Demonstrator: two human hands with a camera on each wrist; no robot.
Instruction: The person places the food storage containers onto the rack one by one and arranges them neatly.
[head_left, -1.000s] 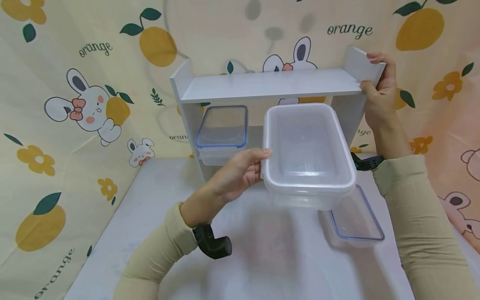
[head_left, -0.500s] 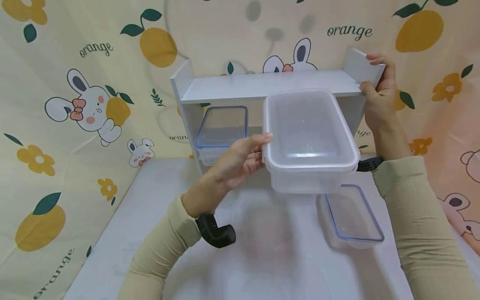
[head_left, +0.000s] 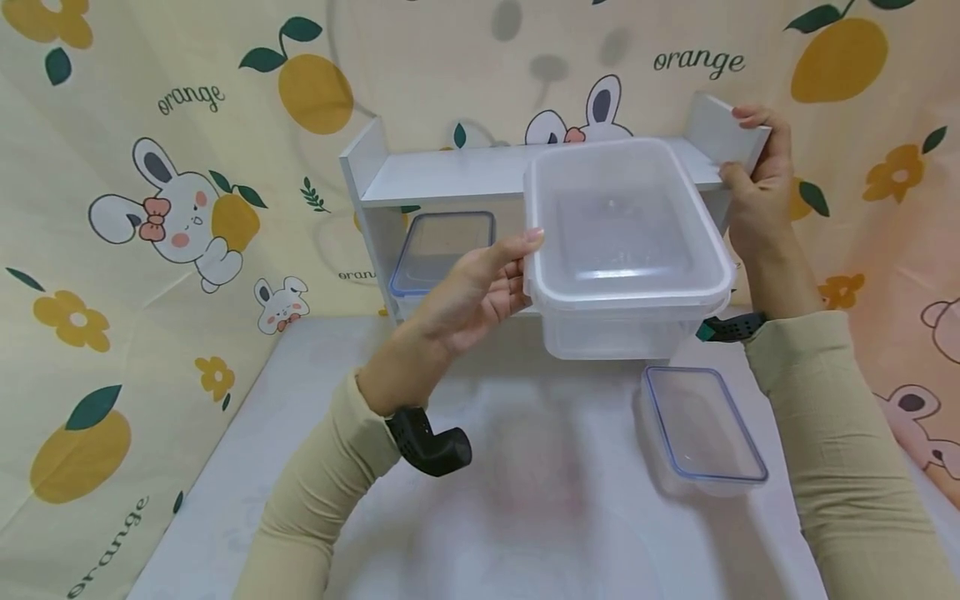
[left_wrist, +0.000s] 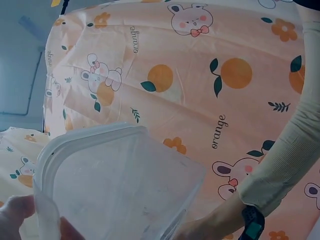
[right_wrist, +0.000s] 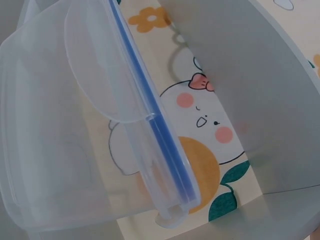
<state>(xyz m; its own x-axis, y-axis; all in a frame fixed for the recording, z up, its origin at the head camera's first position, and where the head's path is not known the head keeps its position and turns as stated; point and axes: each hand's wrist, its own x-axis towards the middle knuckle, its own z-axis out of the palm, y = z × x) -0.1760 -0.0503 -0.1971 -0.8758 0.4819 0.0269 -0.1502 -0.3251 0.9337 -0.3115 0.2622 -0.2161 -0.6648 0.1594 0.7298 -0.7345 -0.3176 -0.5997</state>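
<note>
My left hand grips a large clear food container with a frosted lid by its left side, thumb on the lid's rim. The container hangs over the table, in front of the shelf's right half, its far end overlapping the top board in the head view. In the left wrist view, the same container shows its side, with fingertips at the rim. My right hand holds the upper right side panel of the white shelf. In the right wrist view that hand is out of sight.
On the shelf's lower level, at left, stands a blue-rimmed food container, partly behind my left hand. Another blue-rimmed container lies on the white table at right. A patterned cloth hangs behind and beside.
My left hand has raised the large container from in front of the lower level to the height of the top board. My right hand has stayed on the side panel.
</note>
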